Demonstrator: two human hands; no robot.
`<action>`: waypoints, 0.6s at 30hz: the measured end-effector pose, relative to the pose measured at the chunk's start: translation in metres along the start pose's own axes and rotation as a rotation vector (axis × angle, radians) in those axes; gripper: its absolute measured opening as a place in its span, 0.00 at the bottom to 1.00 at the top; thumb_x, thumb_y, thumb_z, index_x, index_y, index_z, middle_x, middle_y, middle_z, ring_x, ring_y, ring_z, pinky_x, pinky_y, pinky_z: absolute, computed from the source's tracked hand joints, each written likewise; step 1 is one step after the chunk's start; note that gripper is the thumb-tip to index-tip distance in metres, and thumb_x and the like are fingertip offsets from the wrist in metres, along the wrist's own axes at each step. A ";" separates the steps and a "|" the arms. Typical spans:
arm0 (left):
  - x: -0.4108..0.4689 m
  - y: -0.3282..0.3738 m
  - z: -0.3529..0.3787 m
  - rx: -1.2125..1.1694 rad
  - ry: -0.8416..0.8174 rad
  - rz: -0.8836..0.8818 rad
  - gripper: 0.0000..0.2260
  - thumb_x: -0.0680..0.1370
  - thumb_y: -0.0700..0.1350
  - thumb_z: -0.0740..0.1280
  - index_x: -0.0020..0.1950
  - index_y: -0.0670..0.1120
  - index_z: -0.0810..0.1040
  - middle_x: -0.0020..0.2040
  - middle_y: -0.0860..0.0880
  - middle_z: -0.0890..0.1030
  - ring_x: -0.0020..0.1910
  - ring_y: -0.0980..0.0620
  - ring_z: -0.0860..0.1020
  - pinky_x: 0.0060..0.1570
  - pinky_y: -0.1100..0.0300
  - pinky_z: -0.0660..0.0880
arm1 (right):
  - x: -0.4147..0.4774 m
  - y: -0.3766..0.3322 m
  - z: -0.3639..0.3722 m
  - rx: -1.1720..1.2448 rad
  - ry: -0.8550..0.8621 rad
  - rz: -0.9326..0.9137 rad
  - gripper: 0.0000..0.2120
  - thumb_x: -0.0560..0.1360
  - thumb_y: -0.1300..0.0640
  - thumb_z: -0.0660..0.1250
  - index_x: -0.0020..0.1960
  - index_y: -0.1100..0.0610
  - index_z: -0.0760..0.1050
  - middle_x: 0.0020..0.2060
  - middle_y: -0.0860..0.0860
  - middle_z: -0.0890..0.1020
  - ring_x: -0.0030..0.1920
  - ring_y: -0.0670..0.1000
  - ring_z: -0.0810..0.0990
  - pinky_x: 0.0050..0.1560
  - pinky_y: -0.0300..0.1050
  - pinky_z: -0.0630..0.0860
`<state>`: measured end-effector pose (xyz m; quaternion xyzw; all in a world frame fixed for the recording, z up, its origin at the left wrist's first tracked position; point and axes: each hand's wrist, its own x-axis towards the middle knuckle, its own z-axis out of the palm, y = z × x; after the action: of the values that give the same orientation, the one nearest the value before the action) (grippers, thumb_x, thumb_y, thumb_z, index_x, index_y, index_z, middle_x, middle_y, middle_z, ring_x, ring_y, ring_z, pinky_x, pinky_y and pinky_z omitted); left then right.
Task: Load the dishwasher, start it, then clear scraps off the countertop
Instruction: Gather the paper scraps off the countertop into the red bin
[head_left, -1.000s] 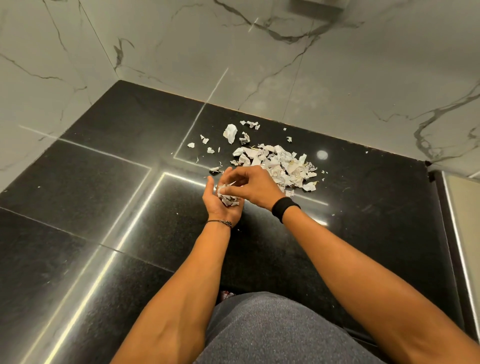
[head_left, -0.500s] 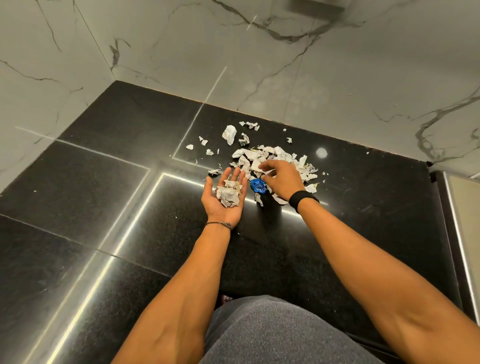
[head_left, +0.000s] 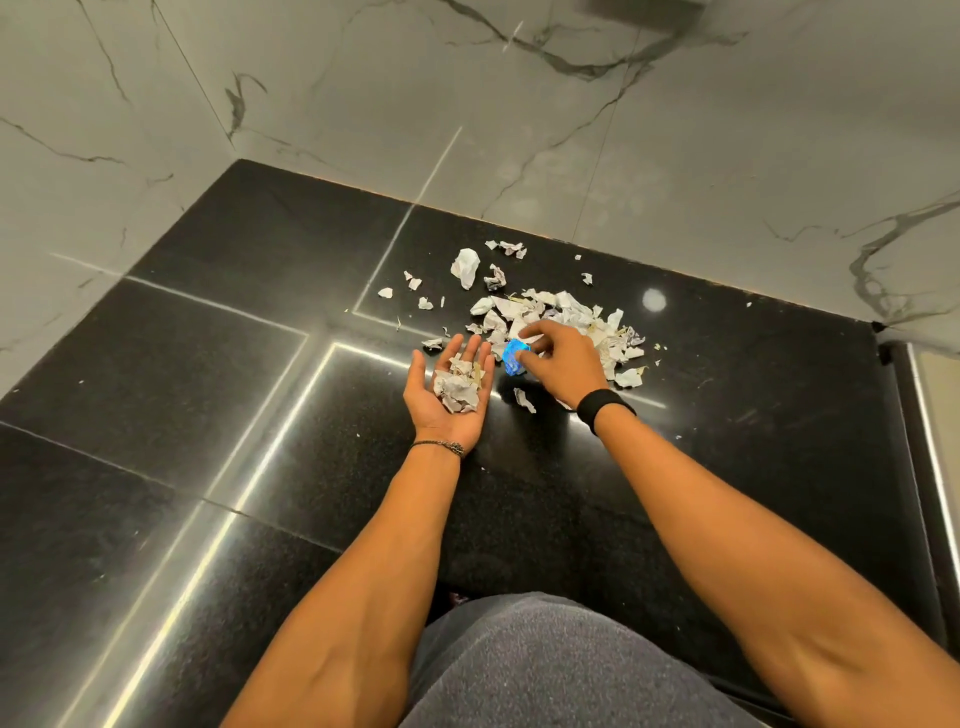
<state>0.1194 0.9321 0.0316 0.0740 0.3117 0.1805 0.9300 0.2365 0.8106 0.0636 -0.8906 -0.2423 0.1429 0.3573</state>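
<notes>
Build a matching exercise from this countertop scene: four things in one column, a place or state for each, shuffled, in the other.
1. left hand
2. right hand
3. paper pile
4. wristband

a. lies on the countertop
b. pinches the blue scrap
c. black, round a wrist
d. palm up, carries white scraps

Pairs: 1-d, 2-b, 3-a, 4-c

We see a home kitchen corner: a polished black stone countertop (head_left: 249, 415) fills the lower frame, meeting grey-veined marble-look wall tiles (head_left: 701, 171) across the top and upper left.
</notes>
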 end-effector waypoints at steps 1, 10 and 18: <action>0.000 0.000 0.000 0.014 -0.003 0.002 0.26 0.82 0.59 0.60 0.68 0.40 0.76 0.64 0.37 0.81 0.67 0.39 0.77 0.67 0.48 0.73 | -0.001 -0.006 -0.002 0.094 0.000 0.003 0.10 0.74 0.57 0.73 0.55 0.53 0.80 0.40 0.49 0.83 0.42 0.49 0.82 0.46 0.46 0.78; -0.002 -0.007 0.007 0.041 -0.034 -0.015 0.29 0.82 0.61 0.59 0.73 0.40 0.73 0.61 0.39 0.81 0.58 0.42 0.81 0.67 0.49 0.74 | -0.017 -0.057 0.005 0.405 -0.130 -0.177 0.05 0.74 0.60 0.74 0.49 0.58 0.84 0.43 0.51 0.86 0.45 0.48 0.84 0.48 0.39 0.80; -0.008 -0.003 0.011 0.021 -0.072 0.017 0.22 0.83 0.57 0.58 0.65 0.42 0.79 0.61 0.39 0.81 0.61 0.41 0.80 0.73 0.46 0.67 | -0.022 -0.052 0.017 0.271 0.073 -0.097 0.09 0.77 0.46 0.67 0.47 0.49 0.83 0.48 0.46 0.80 0.53 0.50 0.79 0.57 0.52 0.77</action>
<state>0.1217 0.9259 0.0441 0.0931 0.2791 0.1825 0.9381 0.1934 0.8409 0.0896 -0.8260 -0.2505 0.1243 0.4895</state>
